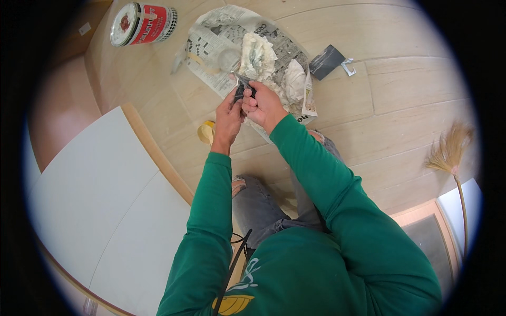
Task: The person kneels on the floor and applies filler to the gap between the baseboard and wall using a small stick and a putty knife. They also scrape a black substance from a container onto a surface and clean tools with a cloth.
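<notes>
In front of my knees, both hands grip a small dark piece [242,90] that looks like a folded sheet; its exact kind is hard to make out. My left hand [227,120] pinches it from the left side. Fingers curled, my right hand [264,107] holds it from the right. Just beyond the hands lies a newspaper [208,50] spread on the floor. On it are a stained, crumpled white cloth or paper [258,55], another crumpled white wad [294,81] and a clear plastic cup [229,61].
A red-labelled can [153,25] stands at the far left. Right of the newspaper lie a dark grey sheet [327,62] and a small white hook-like piece [348,67]. A yellow-rimmed round container [206,132] sits beside my left wrist. White panels [105,200] flank the left; a straw broom [450,150], the right.
</notes>
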A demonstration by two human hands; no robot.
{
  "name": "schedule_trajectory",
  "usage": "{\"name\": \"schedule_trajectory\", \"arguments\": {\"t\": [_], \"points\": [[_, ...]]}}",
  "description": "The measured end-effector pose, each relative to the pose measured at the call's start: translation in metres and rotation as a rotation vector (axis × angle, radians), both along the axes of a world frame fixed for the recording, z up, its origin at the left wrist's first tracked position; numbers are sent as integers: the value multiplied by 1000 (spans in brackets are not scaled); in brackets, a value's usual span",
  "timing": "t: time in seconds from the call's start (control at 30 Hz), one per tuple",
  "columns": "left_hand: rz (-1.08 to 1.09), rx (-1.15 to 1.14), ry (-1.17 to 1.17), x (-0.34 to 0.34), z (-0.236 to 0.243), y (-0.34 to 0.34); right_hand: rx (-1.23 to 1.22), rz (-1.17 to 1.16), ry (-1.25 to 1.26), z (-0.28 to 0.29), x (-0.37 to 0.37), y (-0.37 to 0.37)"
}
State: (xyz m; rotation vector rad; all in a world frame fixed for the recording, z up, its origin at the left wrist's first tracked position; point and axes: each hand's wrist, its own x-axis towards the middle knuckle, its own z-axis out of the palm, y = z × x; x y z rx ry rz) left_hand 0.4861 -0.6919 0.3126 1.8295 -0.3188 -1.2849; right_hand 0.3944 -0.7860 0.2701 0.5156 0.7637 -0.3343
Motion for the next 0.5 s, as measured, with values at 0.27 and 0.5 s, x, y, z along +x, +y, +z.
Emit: {"name": "schedule_trajectory", "arguments": {"t": [0.27, 0.5], "points": [[102, -116, 85, -4, -5, 0, -23, 73, 10, 1, -5, -5], [135, -59, 164, -6, 9, -12, -18, 85, 46, -19, -15, 4]]}}
